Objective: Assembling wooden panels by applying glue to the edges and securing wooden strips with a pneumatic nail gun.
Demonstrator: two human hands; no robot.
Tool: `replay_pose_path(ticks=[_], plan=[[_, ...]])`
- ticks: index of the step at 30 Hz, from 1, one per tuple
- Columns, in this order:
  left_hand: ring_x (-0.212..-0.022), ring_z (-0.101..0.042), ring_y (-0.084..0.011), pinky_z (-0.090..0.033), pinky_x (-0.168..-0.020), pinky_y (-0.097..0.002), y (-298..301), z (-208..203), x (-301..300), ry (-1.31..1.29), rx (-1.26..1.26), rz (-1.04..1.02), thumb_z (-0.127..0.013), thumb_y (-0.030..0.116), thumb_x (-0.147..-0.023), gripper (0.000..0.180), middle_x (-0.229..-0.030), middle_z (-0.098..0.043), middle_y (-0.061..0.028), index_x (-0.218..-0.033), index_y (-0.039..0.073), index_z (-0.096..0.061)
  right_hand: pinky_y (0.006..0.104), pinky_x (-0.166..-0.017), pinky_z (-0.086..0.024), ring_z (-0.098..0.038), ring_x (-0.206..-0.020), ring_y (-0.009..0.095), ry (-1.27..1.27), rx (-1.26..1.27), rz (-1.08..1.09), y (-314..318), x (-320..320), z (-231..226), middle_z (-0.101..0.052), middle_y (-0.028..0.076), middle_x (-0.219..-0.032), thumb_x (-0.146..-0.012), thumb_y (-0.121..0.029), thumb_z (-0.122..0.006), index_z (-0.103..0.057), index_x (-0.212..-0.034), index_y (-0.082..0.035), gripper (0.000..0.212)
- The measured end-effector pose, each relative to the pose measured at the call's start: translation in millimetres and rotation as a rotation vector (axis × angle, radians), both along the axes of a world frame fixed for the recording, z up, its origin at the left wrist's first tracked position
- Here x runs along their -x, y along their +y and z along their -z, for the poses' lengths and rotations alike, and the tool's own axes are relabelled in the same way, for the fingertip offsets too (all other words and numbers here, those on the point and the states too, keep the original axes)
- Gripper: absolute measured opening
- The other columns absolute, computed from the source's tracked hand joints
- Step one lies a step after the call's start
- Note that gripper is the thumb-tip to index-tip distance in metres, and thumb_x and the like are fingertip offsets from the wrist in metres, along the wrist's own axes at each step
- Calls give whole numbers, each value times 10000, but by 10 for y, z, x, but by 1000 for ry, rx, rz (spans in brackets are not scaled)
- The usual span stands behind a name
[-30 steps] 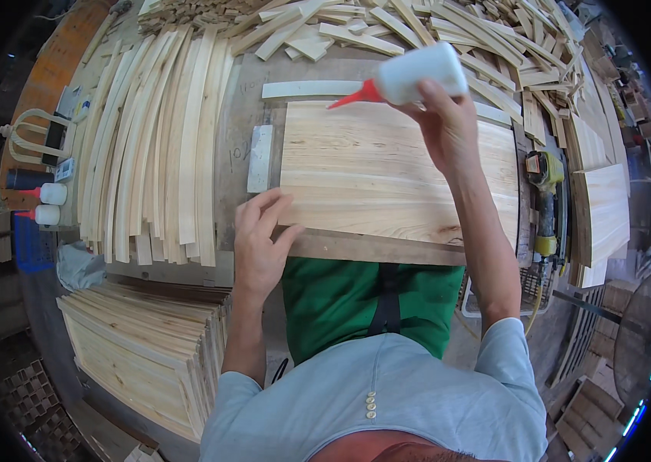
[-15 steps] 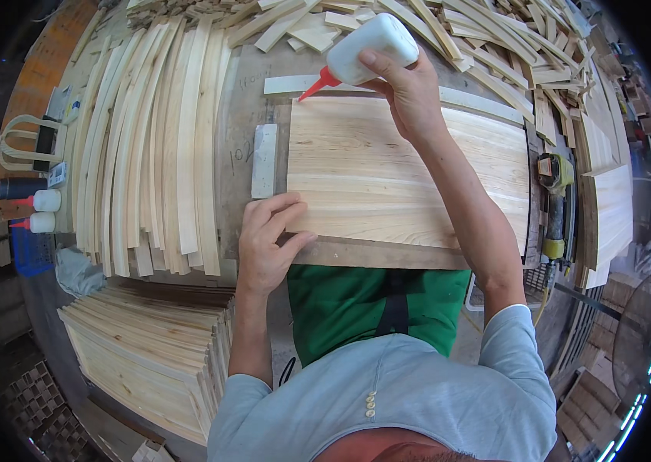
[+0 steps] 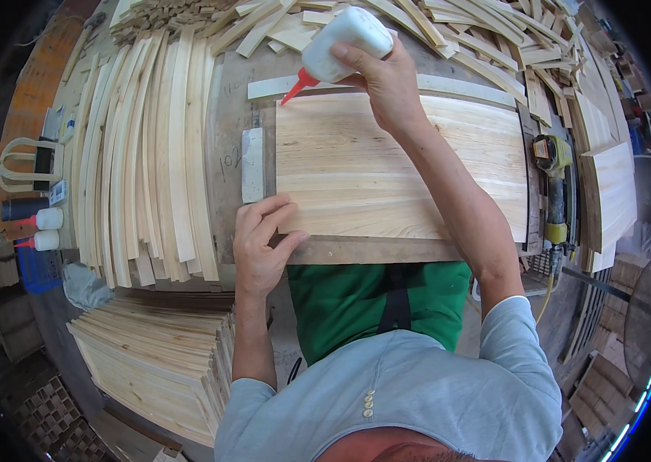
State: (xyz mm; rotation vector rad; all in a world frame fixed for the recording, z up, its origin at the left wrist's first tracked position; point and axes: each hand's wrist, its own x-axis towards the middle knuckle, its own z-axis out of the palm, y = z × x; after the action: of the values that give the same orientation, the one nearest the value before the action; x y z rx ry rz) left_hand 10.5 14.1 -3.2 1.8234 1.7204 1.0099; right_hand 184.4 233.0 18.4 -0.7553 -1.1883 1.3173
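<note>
Head view: I judge the red-nozzled squeeze bottle [image 3: 345, 48], tilted at the far-left corner of the wooden panel [image 3: 356, 165], light, pliable and best held around its body, where my right grip [image 3: 392, 83] wraps it, while my left grip [image 3: 258, 240], fingers parted, sits at the panel's left edge.

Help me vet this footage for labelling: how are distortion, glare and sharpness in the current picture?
Head view: fisheye curvature bows the long wood strips at left; head view, lower-right rim: bluish-white streaks glare; head view, upper middle: the white bottle and right hand look fairly sharp.
</note>
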Motion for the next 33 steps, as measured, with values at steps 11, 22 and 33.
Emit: replay_pose_path(ticks=[11,22,33], plan=[[-1057,-553,-246,-466,-912,-346,-7,14,-11,26,-11,0,-815,35,-619,444,-1140,-636,-76,-1047,28,-697,315,-677,-604,-675,-921,221,-50,-36,49,10,-157,-24,-638,144,-1039,-819,-200,-761,-494,-1164,41,498],[-1029,-555,-251,-479,-871,-338,-8,12,-54,14,-32,-19,-819,31,-603,436,-1129,-646,-77,-1022,17,-701,327,-694,-625,-672,-941,250,-171,-55,202,-49,-1045,-87,-626,147,-1061,-833,-187,-751,-497,-1175,45,485],[-1068,-551,-255,-454,-922,-343,-30,-3,-61,20,-2,-20,-796,-11,-631,436,-1150,-632,-94,-1054,16,-695,359,-701,-627,-664,-961,234,-127,-60,426,-230,-2197,-199,-631,106,-1077,-834,-111,-739,-536,-1191,-9,423]])
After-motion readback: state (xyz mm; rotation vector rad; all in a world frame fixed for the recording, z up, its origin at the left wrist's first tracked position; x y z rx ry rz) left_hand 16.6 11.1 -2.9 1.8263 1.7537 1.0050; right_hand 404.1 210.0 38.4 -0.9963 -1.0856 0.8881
